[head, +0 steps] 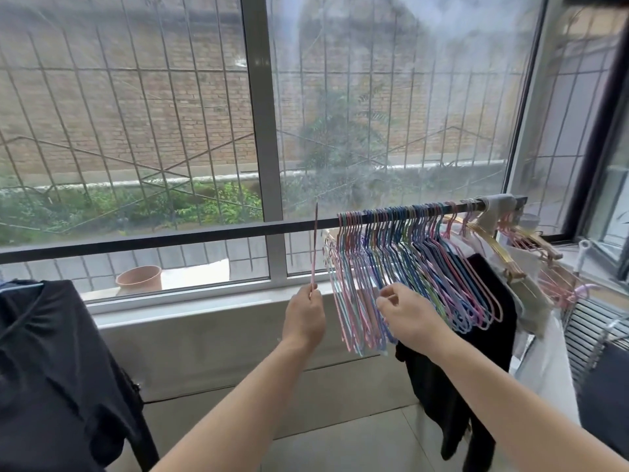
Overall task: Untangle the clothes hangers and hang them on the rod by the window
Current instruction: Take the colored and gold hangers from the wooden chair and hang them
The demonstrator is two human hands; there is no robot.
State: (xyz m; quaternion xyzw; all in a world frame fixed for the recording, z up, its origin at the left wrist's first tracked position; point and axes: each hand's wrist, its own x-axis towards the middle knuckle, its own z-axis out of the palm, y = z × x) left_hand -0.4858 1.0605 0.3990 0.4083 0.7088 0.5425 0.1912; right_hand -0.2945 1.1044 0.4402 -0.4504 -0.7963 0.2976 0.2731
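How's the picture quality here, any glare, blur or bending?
Head view: daylit from the window, with a hazy white glare on the glass at upper right; wide-angle bending curves the rod and frame; hangers and both hands look sharp.

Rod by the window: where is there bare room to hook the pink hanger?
The rod is bare left of the packed hangers, across to the dark garment. The left hand holds the pink hanger there. Rightward it is crowded.

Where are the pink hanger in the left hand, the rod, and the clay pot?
pink hanger [315, 247]: head view, middle of its thin upright wire.
rod [170, 239]: head view, bare stretch left of the hangers.
clay pot [139, 278]: head view, its front wall.
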